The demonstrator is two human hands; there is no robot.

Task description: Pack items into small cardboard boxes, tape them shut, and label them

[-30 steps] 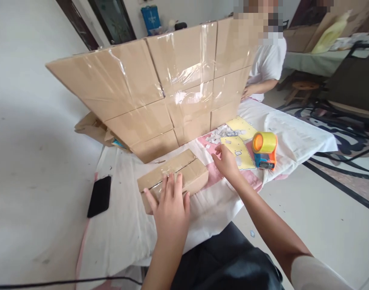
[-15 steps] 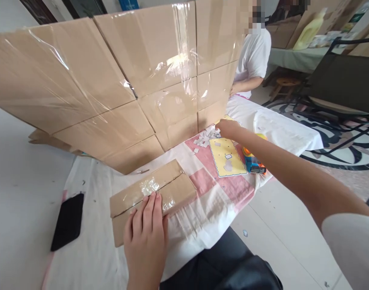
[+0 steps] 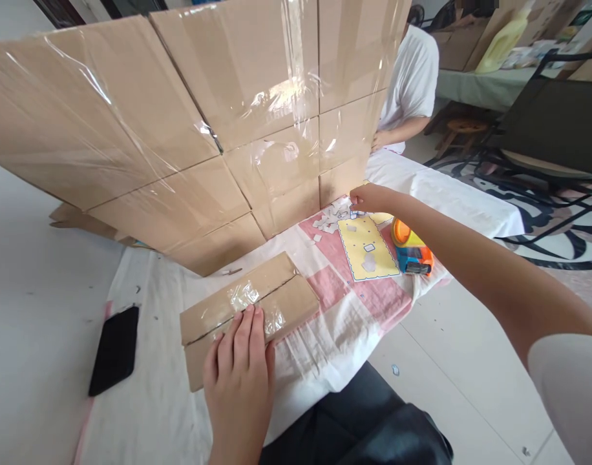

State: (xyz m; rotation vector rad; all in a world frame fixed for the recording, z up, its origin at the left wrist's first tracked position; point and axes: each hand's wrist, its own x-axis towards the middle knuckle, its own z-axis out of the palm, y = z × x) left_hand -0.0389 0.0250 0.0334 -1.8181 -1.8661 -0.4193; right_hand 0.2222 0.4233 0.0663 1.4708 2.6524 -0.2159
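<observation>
My left hand (image 3: pixel 242 358) lies with its fingers stretched over the top of a small cardboard box (image 3: pixel 289 307), which is closed with clear tape. My right hand (image 3: pixel 366 196) reaches far across the table to a heap of small white paper scraps (image 3: pixel 329 219). Its fingers are bent and pressed together. Whatever they hold, if anything, is too small and hidden to name. Just below that hand lies a yellow sticker sheet (image 3: pixel 361 255) with a scalloped edge, and part of another yellow sheet shows behind it. An orange, yellow and blue tape dispenser (image 3: pixel 412 248) stands beside the sheets.
A tall wall of taped cardboard boxes (image 3: pixel 271 148) stands along the far side of the table. A black phone-like slab (image 3: pixel 114 352) lies at left. Behind the boxes sits a person in a white shirt (image 3: pixel 415 71). A dark chair (image 3: pixel 552 123) is at right.
My right hand has shifted only slightly at the scraps, and more of the tape dispenser shows beneath my forearm. The left hand stays on the box. The whole view has moved a little.
</observation>
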